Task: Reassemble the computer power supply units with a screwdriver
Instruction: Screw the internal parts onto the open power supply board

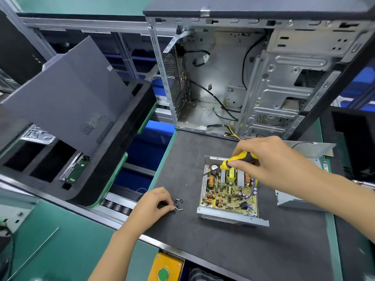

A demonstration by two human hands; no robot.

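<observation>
Here, an open case (233, 78) stands at the mat's (223, 250) far edge. The uncovered supply (229, 191) lies mid-mat; above it the right hand (269, 157) grips a screwdriver (235, 162). Near the left edge, the left hand (154, 205) pinches a screw (177, 208).

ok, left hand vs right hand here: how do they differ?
The left hand pinches a small screw from the loose screws on the black mat. The right hand grips the yellow-and-black screwdriver. The left hand sits low at the mat's left edge, beside the open power supply; the right is raised over its board, tip angled down-left. Both are bare with fingers curled round something.
</observation>
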